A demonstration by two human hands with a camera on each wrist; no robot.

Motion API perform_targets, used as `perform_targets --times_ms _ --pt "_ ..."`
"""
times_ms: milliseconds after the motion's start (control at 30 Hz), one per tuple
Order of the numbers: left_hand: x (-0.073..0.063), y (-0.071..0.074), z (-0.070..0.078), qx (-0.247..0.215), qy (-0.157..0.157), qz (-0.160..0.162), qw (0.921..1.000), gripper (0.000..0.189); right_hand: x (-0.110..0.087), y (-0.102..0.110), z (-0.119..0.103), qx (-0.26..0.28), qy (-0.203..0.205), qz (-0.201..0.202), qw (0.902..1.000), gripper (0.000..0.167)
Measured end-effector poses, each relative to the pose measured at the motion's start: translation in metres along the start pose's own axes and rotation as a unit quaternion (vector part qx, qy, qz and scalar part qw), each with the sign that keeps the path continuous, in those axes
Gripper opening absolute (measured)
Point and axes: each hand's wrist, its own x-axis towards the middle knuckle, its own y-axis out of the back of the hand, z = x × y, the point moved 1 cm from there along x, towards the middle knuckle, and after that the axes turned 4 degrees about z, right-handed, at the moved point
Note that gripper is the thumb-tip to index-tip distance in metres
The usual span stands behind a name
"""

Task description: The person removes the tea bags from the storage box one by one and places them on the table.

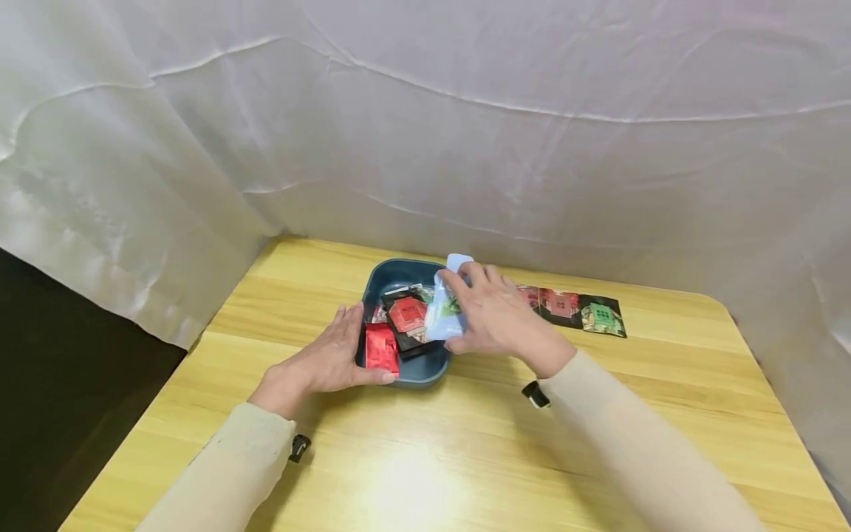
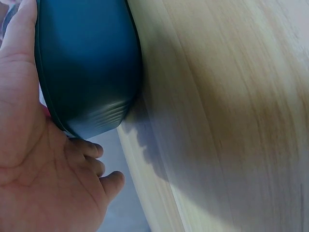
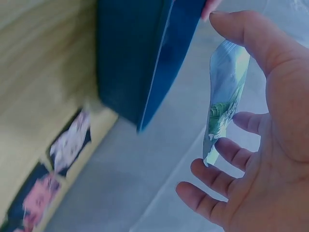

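Note:
A light blue sachet [image 1: 444, 309] with a green leaf print is held between the thumb and fingers of my right hand [image 1: 501, 314], over the right side of a dark blue plastic basin [image 1: 415, 383]. In the right wrist view the sachet [image 3: 226, 92] stands on edge above the basin's rim. Inside the basin lie a red sachet [image 1: 381, 349], a black sachet with a red label [image 1: 407, 314] and others partly hidden. My left hand [image 1: 329, 355] rests at the basin's left side, fingers extended along the wall and thumb along the front rim.
Right of the basin, along the table's back, lies a row of dark sachets, one with a red label [image 1: 561, 305] and one with a green label [image 1: 603, 316]. A pale curtain [image 1: 465, 162] hangs behind the wooden table [image 1: 399, 473].

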Motion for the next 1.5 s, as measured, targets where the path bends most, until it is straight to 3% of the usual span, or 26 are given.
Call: perform_targets --times_ms 200,433,667,900,1200,1500 --pt "-0.004 0.003 -0.008 -0.003 0.003 -0.002 1.0 0.144 -0.018 0.012 0.026 -0.016 -0.007 0.01 0.9998 0.115" --pt "-0.008 0.004 -0.016 -0.005 0.008 0.005 0.9999 0.143 -0.045 0.014 0.077 -0.041 -0.032 0.018 0.9985 0.113" --pt "-0.009 0.005 -0.018 -0.006 0.003 0.009 0.9999 0.143 -0.081 0.01 0.141 -0.064 -0.084 -0.026 0.994 0.114" --pt "-0.008 0.005 -0.018 -0.012 0.005 0.01 0.9999 0.144 -0.111 0.007 0.199 -0.137 -0.116 -0.071 0.9811 0.118" --pt "-0.008 0.005 -0.017 -0.017 0.005 0.015 0.9997 0.144 -0.128 0.002 0.249 -0.204 -0.127 -0.121 0.9631 0.11" --pt "-0.009 0.006 -0.016 -0.01 0.005 0.012 0.9999 0.143 -0.135 -0.02 0.282 -0.199 -0.128 -0.116 0.9648 0.103"
